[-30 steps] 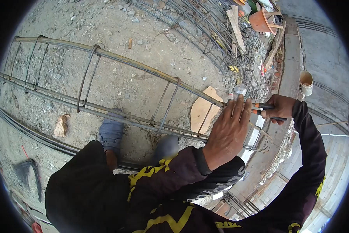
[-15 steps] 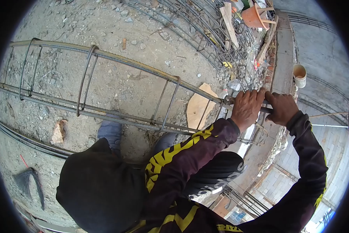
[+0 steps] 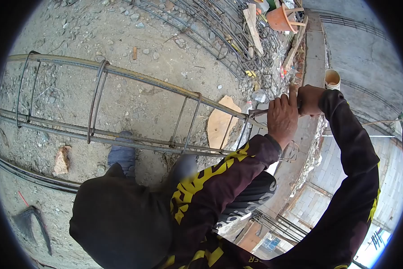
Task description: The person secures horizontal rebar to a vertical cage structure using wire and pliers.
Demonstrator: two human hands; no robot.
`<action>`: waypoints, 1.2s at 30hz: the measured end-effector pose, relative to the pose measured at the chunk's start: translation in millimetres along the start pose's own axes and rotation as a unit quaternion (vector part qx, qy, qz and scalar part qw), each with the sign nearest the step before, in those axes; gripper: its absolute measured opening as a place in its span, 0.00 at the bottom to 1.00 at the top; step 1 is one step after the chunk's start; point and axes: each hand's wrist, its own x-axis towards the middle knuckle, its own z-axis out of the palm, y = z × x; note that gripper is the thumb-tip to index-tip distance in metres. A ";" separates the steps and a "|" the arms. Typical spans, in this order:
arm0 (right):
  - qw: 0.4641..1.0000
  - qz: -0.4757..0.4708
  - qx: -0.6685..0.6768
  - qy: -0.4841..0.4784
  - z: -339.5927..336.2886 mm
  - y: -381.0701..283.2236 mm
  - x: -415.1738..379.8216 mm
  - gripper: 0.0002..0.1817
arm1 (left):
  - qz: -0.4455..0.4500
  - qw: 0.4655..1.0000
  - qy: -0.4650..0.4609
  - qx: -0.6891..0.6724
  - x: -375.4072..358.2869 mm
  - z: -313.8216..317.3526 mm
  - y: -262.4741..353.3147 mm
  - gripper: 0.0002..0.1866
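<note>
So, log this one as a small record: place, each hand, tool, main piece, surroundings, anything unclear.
Place: rubble-strewn ground
Right hand: closed around the handle end of the pliers
Left hand: over the pliers, nearer their head
Tool: pliers, head close to the rebar cage
Main piece: cage, long bars with hoops around them
Surroundings: tan sheet, stone, wire bundle, orange bucket, pail
Unclear: left hand's grip; whether the pliers bite on anything
</note>
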 end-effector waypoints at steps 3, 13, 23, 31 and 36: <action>0.992 0.029 0.072 -0.102 -4.9 -0.9 -3.0 0.15 | 0.026 0.999 -0.025 -0.033 8.3 -1.8 -8.8 0.25; 0.874 -0.051 -0.209 0.436 77.9 14.2 -6.3 0.10 | -0.002 0.941 -0.317 -0.118 55.9 -34.4 -26.4 0.30; 0.979 0.019 -0.135 0.152 11.5 -2.0 -5.6 0.08 | 0.089 0.995 0.015 -0.046 3.4 -113.0 -25.3 0.49; 0.989 0.054 0.023 -0.134 -13.1 -6.2 3.0 0.11 | 0.081 0.994 0.065 -0.027 1.4 2.7 -10.0 0.50; 0.978 -0.020 -0.136 0.154 6.3 -21.6 -39.1 0.21 | 0.110 0.982 0.063 -0.138 10.6 -3.0 -16.8 0.24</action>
